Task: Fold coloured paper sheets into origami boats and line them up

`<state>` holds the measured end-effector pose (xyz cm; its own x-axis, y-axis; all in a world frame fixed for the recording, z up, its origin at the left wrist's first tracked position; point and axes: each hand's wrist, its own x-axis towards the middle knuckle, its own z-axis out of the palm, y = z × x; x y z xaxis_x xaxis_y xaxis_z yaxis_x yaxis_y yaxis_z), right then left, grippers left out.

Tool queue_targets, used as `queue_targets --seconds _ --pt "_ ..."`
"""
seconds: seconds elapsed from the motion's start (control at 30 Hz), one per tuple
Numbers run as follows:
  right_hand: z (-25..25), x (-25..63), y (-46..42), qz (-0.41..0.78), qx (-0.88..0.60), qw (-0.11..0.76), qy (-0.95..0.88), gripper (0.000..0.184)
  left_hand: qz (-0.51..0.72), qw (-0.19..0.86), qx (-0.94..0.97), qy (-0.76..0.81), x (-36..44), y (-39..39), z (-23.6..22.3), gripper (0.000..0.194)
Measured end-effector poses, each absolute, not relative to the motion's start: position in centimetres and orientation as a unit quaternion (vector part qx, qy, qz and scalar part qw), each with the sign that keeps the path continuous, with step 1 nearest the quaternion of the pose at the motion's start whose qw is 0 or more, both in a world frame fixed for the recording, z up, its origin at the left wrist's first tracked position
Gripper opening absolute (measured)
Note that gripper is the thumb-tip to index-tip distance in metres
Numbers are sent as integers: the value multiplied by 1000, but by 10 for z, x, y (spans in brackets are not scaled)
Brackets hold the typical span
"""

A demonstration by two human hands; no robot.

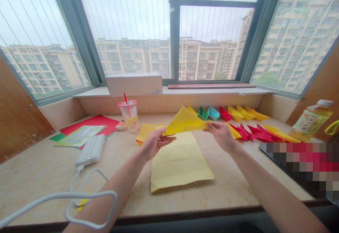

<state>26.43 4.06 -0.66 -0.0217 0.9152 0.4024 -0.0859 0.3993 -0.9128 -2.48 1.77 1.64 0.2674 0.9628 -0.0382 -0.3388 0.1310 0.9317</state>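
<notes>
A folded yellow paper boat [185, 120], peaked in the middle, is held up between both hands above the counter. My left hand [155, 142] pinches its left end. At the right end, the fingers of my right hand [219, 133] are closed on the paper's tip. Beneath it lies a pale yellow sheet [182, 166] with crease lines. Just behind my left hand is a stack of yellow and orange paper [148, 132], partly covered by the hand.
Finished paper boats [213, 113] line the back right, with red folded pieces [261, 132] before them. A drink bottle [311, 120] stands far right beside a dark, pixelated flat object. Left are a plastic cup [129, 114], coloured sheets [97, 123] and a power bank [91, 150] with a white cable [90, 194].
</notes>
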Motion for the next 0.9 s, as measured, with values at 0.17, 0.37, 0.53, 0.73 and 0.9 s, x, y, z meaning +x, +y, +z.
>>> queue_targets --seconds 0.17,0.37,0.53,0.73,0.9 --pt "-9 265 43 427 -356 625 -548 29 566 617 476 271 -18 14 14 43" --pt "-11 262 44 471 -321 633 -524 27 618 523 521 271 -15 15 11 53" --pt "-12 257 41 512 -298 618 -517 27 642 487 527 271 -17 20 9 41" --pt "-12 255 40 536 -285 617 -501 28 655 462 528 280 -18 22 8 35" --pt "-10 255 38 542 -279 612 -504 31 648 432 542 315 -18 20 8 35"
